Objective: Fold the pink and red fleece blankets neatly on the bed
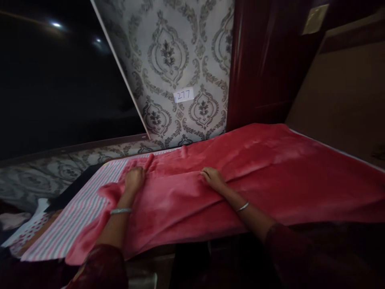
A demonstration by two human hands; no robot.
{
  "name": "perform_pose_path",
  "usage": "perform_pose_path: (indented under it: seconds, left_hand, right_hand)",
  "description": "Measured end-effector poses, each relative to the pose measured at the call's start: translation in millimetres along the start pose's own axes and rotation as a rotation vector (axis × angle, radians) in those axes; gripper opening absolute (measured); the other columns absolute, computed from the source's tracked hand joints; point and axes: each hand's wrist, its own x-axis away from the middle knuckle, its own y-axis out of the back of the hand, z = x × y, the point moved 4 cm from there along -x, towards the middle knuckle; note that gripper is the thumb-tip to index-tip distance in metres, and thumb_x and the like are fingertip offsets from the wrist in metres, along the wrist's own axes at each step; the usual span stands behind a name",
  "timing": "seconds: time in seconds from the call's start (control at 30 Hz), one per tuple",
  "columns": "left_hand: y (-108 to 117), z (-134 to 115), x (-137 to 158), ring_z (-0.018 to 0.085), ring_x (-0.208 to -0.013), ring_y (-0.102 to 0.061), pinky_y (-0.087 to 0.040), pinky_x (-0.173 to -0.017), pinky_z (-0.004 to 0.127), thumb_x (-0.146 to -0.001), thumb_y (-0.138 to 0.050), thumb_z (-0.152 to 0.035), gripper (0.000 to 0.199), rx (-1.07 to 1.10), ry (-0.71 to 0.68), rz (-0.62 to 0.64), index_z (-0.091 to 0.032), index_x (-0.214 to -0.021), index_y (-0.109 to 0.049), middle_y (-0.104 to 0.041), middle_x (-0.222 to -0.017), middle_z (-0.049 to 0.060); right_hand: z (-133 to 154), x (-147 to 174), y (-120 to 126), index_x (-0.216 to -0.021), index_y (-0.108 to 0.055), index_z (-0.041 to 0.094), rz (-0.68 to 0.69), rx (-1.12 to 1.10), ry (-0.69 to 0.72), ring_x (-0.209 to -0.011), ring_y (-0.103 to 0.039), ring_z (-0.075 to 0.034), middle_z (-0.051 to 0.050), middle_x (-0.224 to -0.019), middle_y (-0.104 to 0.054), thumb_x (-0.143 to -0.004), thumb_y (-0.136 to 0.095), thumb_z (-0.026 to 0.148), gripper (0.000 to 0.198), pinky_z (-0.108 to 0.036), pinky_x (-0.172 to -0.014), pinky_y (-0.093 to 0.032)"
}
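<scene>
Red blanket (pixel 255 172), plush, spread wide: runs from frame center out to 3 and 4 o'clock, with its left part bunched and folded toward 8 o'clock. Left hand (pixel 134 178) at 8 o'clock, fingers curled in a fist around bunched blanket; a rolled bit of it pokes up just beside the knuckles. Right hand (pixel 212 177) at 5 o'clock, thumb and fingers pinching the edge of a folded layer. Folded layer lies between both hands, creases running below. Left bracelet (pixel 121 210) and right bracelet (pixel 243 206) on the wrists, dark red sleeves (pixel 105 263) on both arms.

Striped cloth (pixel 75 216) at 8 o'clock, partly under the blanket. Dotted cloth (pixel 28 239) farther out, same direction. Big black screen (pixel 66 80) at 10 o'clock, lights reflected in it. Patterned wallpaper (pixel 168 52) at 12 o'clock, white label (pixel 183 95) on it reading "277". Glossy dark red panel (pixel 258 64) at 1 o'clock; yellowish plate (pixel 315 19) at 2 o'clock. Lower edge very dark, so can't really tell what supports the blanket.
</scene>
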Motion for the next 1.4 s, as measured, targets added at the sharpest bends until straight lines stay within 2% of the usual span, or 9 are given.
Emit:
perform_pose_path:
  seconds: [0.07, 0.17, 0.27, 0.37, 0.53, 0.93, 1.07, 1.23, 1.4]
  left_hand:
    - [-11, -38, -11, 0.025, -0.088, -0.067, -0.051, -0.087, 0.038, -0.100, -0.036, -0.036, 0.038, 0.040, -0.076, 0.026, -0.017, -0.097, -0.069, -0.070, -0.082, 0.008]
    - [-33, -110, -18, 0.027, -0.106, -0.066, -0.051, -0.096, 0.041, -0.096, -0.049, -0.038, 0.029, 0.185, -0.298, 0.067, -0.018, -0.107, -0.067, -0.072, -0.110, 0.012]
    - [-52, -166, -11, 0.025, -0.100, -0.066, -0.053, -0.089, 0.039, -0.096, -0.050, -0.034, 0.023, 0.265, -0.424, 0.123, -0.019, -0.104, -0.066, -0.072, -0.102, 0.011]
    - [-61, -186, -6, 0.023, -0.084, -0.066, -0.052, -0.078, 0.035, -0.097, -0.043, -0.028, 0.025, 0.229, -0.388, 0.171, -0.021, -0.084, -0.063, -0.070, -0.086, 0.009]
    - [-53, -175, -5, 0.024, -0.082, -0.067, -0.050, -0.075, 0.034, -0.098, -0.038, -0.029, 0.027, 0.160, -0.298, 0.146, -0.022, -0.082, -0.059, -0.071, -0.087, 0.009]
    - [-30, -158, -14, 0.024, -0.077, -0.069, -0.054, -0.072, 0.035, -0.096, -0.036, -0.038, 0.033, 0.189, -0.328, 0.001, -0.024, -0.087, -0.064, -0.071, -0.082, 0.007]
    - [-22, -156, -10, 0.026, -0.080, -0.070, -0.057, -0.071, 0.040, -0.092, -0.047, -0.043, 0.027, 0.231, -0.318, 0.002, -0.028, -0.100, -0.068, -0.074, -0.086, 0.006]
    - [5, -113, 5, 0.030, -0.091, -0.072, -0.059, -0.075, 0.048, -0.091, -0.052, -0.047, 0.029, 0.261, -0.285, -0.042, -0.033, -0.109, -0.068, -0.078, -0.096, 0.004]
    - [18, -86, 4, 0.032, -0.089, -0.071, -0.059, -0.075, 0.050, -0.085, -0.056, -0.047, 0.030, 0.261, -0.228, -0.095, -0.035, -0.109, -0.068, -0.078, -0.093, 0.002]
  right_hand:
    - [7, 0, 5, -0.078, -0.059, 0.021, -0.017, 0.010, 0.020, -0.080, -0.062, -0.018, -0.003, -0.083, -0.068, -0.099, -0.051, 0.021, 0.023, -0.029, -0.078, -0.048]
    - [17, 0, 16, -0.083, -0.062, 0.023, -0.037, 0.032, 0.047, -0.087, -0.063, -0.018, -0.002, -0.089, -0.069, -0.102, -0.049, 0.024, 0.023, -0.031, -0.083, -0.050]
    - [23, 2, 29, -0.087, -0.067, 0.027, -0.055, 0.057, 0.054, -0.090, -0.065, -0.020, -0.002, -0.090, -0.069, -0.103, -0.047, 0.028, 0.026, -0.033, -0.084, -0.052]
    - [23, 5, 40, -0.091, -0.072, 0.029, -0.047, 0.082, 0.071, -0.092, -0.066, -0.021, -0.002, -0.092, -0.071, -0.103, -0.048, 0.030, 0.026, -0.033, -0.084, -0.052]
    - [-7, 14, 66, -0.119, -0.070, 0.026, 0.015, 0.225, 0.033, -0.107, -0.063, -0.021, -0.004, -0.115, -0.072, -0.101, -0.056, 0.030, 0.023, -0.034, -0.094, -0.048]
    - [-151, 55, 211, -0.142, -0.058, 0.013, 0.034, 0.585, -0.401, -0.129, -0.050, -0.030, -0.019, -0.141, -0.060, -0.090, -0.044, 0.005, 0.055, -0.046, -0.106, -0.039]
    - [-163, 54, 223, -0.140, -0.061, 0.017, 0.045, 0.616, -0.412, -0.133, -0.047, -0.029, -0.014, -0.146, -0.058, -0.089, -0.041, 0.004, 0.057, -0.046, -0.108, -0.037]
    - [-162, 47, 224, -0.110, -0.077, 0.016, 0.038, 0.642, -0.402, -0.118, -0.058, -0.029, -0.016, -0.121, -0.072, -0.092, -0.047, 0.012, 0.036, -0.041, -0.103, -0.040]
    - [-143, 41, 239, -0.112, -0.074, 0.014, -0.073, 0.661, -0.358, -0.109, -0.062, -0.028, -0.017, -0.114, -0.073, -0.096, -0.036, 0.010, 0.042, -0.039, -0.098, -0.040]
